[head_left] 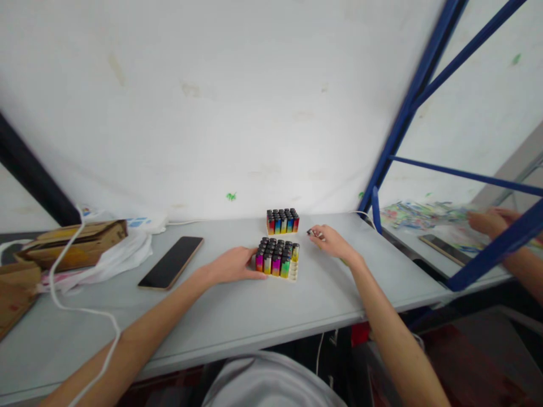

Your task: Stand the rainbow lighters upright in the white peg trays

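Observation:
Upright lighters (275, 260) with black tops and colourful bodies fill most of a white tray (293, 273) on the table. The tray's right column has bare slots at the front and a yellow lighter (296, 252) at the back. My left hand (235, 263) grips the tray's left side, thumb along the front and fingers partly hidden behind the lighters. To the right of the tray, my right hand (331, 242) is closed on a lighter (311, 232); its dark top pokes out past the fingertips, while the fingers cover most of its body.
A second set of lighters (283, 221) stands behind, near the wall. To the left lie a phone (172, 263), plastic bags (131, 249), a cardboard box (80, 243) and a white cable (55, 282). A blue metal frame (399, 124) borders the right side, beyond which another person's arm (521, 271) shows.

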Available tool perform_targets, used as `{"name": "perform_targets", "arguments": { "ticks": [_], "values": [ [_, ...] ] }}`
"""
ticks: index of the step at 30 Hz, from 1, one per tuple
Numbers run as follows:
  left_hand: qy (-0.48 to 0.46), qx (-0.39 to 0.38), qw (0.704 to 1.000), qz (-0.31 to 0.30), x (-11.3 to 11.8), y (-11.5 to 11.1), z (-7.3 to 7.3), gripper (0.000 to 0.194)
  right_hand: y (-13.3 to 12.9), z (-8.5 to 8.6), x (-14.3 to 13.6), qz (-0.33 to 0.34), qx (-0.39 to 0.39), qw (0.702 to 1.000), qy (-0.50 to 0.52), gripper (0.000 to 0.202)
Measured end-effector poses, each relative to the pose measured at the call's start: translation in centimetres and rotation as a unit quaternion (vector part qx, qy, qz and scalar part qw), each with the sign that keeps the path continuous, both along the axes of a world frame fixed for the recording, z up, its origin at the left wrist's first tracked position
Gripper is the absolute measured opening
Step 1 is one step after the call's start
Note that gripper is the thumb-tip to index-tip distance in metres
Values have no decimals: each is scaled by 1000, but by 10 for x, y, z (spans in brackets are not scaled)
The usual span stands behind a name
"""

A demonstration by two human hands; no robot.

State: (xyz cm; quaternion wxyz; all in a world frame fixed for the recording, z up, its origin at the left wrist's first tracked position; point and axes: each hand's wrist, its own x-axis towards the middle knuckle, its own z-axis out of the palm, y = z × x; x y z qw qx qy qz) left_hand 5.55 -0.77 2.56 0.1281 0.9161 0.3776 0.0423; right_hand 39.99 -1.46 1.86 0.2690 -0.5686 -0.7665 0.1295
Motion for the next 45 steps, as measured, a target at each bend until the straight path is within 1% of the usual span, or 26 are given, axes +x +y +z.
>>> {"name": "perform_targets", "arguments": {
  "ticks": [2, 5, 7, 8, 10, 14, 16, 19, 25, 29, 32, 36, 39, 42, 45],
  "values": [
    [-3, 1, 1000, -2, 0, 0, 0, 59, -4, 5, -6, 25, -16, 992, 119, 26],
    [-6, -2, 1000, -2, 0, 0, 0, 59, -9, 13, -20, 43, -52, 959, 275, 36],
    [-7, -2, 1000, 0, 0, 0, 1, 60, -11, 18, -29, 43, -55, 942, 327, 39],
    [-6, -1, 1000, 1, 0, 0, 1, 60, -12, 20, -33, 40, -52, 939, 337, 40],
    [-7, 2, 1000, 1, 0, 0, 1, 60, -15, 24, -40, 22, -33, 946, 322, 43],
    [-13, 2, 1000, 1, 0, -1, 2, 58, -21, 31, -50, -34, 44, 973, 222, 54],
    [-12, 0, 1000, 2, 0, -2, 3, 57, -23, 33, -55, -63, 81, 975, 196, 55],
    [-7, 0, 1000, 6, 0, -2, 3, 57, -24, 32, -61, -89, 121, 968, 199, 51],
    [-11, -3, 1000, 3, 0, -1, 0, 57, -22, 26, -65, -81, 131, 961, 229, 36],
    [-13, -5, 1000, 0, 1, -1, 1, 56, -21, 26, -62, -90, 131, 964, 213, 40],
    [-8, -9, 1000, 5, 1, -1, 2, 56, -22, 29, -59, -63, 100, 971, 209, 46],
    [-28, -12, 1000, 3, 0, 0, 0, 58, -29, 38, -53, 23, 42, 974, 222, 46],
    [-39, -14, 999, 5, -1, 1, -2, 60, -37, 48, -48, 79, 41, 981, 172, 43],
    [-32, -12, 999, 3, -1, 1, -3, 60, -43, 56, -45, 104, 53, 988, 97, 43],
    [-17, -5, 1000, 1, 0, 1, -2, 61, -45, 58, -43, 132, 33, 990, 39, 44]
  ]
}}
